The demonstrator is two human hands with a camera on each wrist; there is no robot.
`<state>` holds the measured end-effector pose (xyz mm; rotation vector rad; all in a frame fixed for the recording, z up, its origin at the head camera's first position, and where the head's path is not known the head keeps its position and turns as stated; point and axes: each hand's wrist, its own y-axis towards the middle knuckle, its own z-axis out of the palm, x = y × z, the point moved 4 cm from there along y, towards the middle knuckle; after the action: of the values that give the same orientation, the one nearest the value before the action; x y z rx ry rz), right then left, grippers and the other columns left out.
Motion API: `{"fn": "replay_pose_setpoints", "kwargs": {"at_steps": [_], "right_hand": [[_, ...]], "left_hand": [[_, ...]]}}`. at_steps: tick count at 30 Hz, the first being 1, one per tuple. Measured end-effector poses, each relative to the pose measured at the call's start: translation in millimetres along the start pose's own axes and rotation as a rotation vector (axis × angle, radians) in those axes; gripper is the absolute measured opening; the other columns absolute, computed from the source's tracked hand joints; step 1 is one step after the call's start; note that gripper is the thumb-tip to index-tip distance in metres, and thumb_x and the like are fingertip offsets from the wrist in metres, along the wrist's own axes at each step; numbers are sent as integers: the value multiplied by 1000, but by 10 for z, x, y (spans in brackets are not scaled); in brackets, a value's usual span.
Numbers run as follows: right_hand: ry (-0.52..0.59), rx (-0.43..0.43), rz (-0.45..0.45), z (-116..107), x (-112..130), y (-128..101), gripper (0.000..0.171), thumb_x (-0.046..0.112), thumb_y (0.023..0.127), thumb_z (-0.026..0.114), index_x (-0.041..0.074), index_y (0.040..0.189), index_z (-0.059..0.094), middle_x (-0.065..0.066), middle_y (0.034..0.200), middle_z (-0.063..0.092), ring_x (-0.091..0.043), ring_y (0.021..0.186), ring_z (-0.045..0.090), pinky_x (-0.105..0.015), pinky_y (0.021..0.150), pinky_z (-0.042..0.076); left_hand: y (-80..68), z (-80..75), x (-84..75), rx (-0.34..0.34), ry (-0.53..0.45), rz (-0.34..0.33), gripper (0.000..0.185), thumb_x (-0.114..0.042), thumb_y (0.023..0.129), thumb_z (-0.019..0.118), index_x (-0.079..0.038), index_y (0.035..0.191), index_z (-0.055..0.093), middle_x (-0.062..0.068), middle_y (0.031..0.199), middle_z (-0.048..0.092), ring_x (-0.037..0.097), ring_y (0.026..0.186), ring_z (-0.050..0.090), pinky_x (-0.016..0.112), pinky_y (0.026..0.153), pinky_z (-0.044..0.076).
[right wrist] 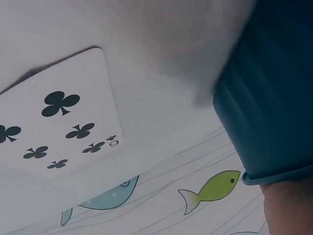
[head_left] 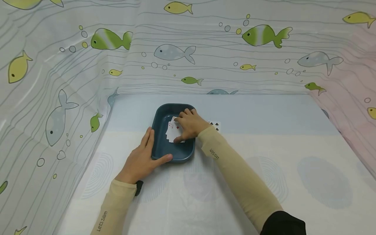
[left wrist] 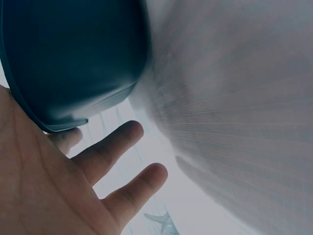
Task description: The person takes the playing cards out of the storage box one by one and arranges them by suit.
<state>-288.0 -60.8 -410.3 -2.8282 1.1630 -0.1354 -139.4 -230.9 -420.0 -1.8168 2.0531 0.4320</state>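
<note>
A dark teal tray (head_left: 188, 148) sits on the cloth-covered table. Inside it lies a small fan of playing cards (head_left: 171, 130). My right hand (head_left: 183, 129) reaches into the tray, its fingers and thumb curled round those cards. My left hand (head_left: 148, 148) lies flat against the tray's near left corner, fingers straight along the side and thumb along the front rim. In the left wrist view the palm and fingers (left wrist: 112, 152) show just under the tray (left wrist: 73, 58). A clubs card (head_left: 216, 125) lies face up on the table just right of the tray, seen close in the right wrist view (right wrist: 58, 117).
Fish-print curtains (head_left: 205, 49) close in the table at the back and on both sides. The pale patterned tablecloth (head_left: 264, 169) stretches wide to the right and toward me. In the right wrist view the tray's outer wall (right wrist: 269, 98) fills the right side.
</note>
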Motion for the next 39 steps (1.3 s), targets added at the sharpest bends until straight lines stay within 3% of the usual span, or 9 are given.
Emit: {"fn": "replay_pose_setpoints", "kwargs": {"at_steps": [8, 15, 39], "right_hand": [[-88, -2, -3, 35, 30, 12, 91, 83, 73, 64, 23, 142, 61, -2, 130, 57, -21, 118, 43, -40, 101, 35], [-112, 14, 24, 76, 27, 39, 91, 82, 72, 66, 25, 143, 60, -1, 136, 55, -21, 124, 43, -42, 107, 33], [-24, -25, 15, 69, 7, 35, 91, 81, 72, 67, 25, 144, 58, 0, 137, 56, -20, 121, 43, -40, 101, 36]], "left_hand": [[-1, -3, 5, 2, 1, -1, 122, -81, 83, 58, -10, 163, 1, 3, 170, -4, 40, 147, 31, 56, 110, 37], [3, -2, 12, 8, -1, -4, 122, -81, 83, 58, -10, 163, 0, 3, 170, -5, 40, 148, 29, 57, 111, 36], [12, -16, 9, 23, -5, -11, 122, -82, 83, 57, -11, 163, -2, 5, 170, -5, 43, 146, 32, 58, 110, 35]]}}
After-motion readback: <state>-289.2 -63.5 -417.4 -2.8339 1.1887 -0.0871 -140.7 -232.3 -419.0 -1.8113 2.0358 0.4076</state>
